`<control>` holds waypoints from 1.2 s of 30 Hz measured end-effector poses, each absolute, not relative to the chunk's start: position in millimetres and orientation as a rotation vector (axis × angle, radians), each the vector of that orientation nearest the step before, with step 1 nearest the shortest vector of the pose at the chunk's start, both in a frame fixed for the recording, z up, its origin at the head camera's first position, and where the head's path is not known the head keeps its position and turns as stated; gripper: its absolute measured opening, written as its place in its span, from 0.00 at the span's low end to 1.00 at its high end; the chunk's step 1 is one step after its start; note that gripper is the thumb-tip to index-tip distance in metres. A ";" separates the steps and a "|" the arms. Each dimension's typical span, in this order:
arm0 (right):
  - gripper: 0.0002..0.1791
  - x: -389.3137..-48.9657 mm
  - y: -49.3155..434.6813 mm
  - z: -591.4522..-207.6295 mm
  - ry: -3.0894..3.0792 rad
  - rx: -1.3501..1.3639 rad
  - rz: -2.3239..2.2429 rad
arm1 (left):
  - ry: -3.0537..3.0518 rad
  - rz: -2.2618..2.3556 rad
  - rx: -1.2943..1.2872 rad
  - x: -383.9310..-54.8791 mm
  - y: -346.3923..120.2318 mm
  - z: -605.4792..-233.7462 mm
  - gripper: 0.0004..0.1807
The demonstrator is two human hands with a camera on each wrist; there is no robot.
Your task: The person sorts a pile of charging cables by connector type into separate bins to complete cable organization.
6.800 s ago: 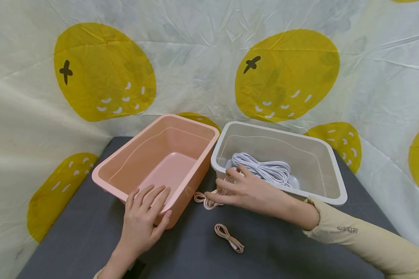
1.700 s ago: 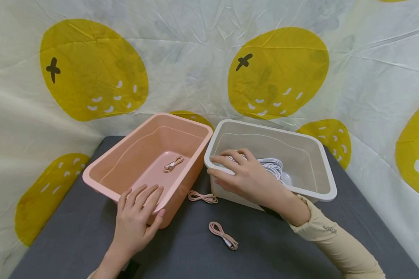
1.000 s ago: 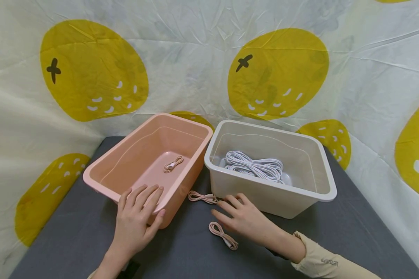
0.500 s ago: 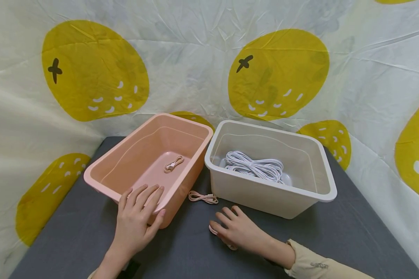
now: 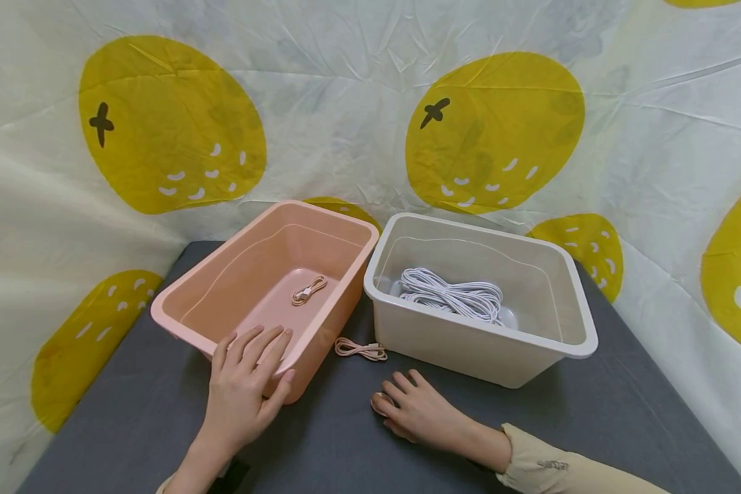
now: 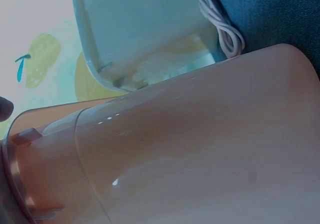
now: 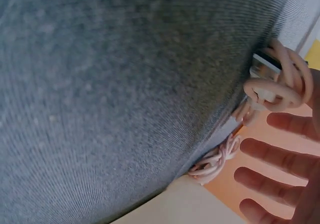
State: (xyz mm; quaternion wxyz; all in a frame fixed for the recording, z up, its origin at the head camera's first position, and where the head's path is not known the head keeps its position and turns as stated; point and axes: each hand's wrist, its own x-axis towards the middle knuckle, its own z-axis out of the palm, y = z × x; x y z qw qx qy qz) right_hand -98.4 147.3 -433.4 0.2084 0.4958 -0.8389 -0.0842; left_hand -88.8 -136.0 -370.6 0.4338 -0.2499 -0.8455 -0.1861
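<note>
My left hand [image 5: 243,381] holds the near corner of the pink plastic bin [image 5: 321,329], fingers over the rim and thumb along the outside. Inside that bin lies a coiled pink USB cable [image 5: 309,291]. My right hand [image 5: 429,415] is low over the table, pinching another coiled pink USB cable [image 5: 380,405] between thumb and index finger; the other fingers are spread. The right wrist view shows this cable [image 7: 280,89] with its plug near the thumb. A third pink cable [image 5: 361,349] lies between the bins, also visible as a cable [image 6: 220,24] in the left wrist view.
A light grey bin [image 5: 469,350] stands at the right, its corner close to the pink one. White coiled cables [image 5: 453,295] lie inside it. The dark cloth-covered table [image 5: 339,446] ends at a fabric backdrop [image 5: 333,137] with yellow fruit prints.
A pink cable came to lie in the pink bin. My right hand left the grey bin, moved down to the near cable and took hold of it. My left hand stayed at the rim.
</note>
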 end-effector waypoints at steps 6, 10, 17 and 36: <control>0.18 -98.6 147.1 -431.8 -2.384 1.415 -0.264 | -2.109 -0.461 -0.620 -88.6 -135.9 -370.4 0.26; 0.18 -97.5 146.3 -429.4 -2.453 1.460 -0.275 | -2.106 -0.457 -0.622 -88.5 -135.6 -370.3 0.26; 0.17 -96.2 143.2 -432.7 -2.464 1.480 -0.262 | -2.104 -0.457 -0.622 -88.4 -135.6 -370.6 0.26; 0.16 -96.9 146.3 -416.1 -2.390 1.476 -0.394 | -2.100 -0.450 -0.623 -88.2 -135.9 -369.9 0.26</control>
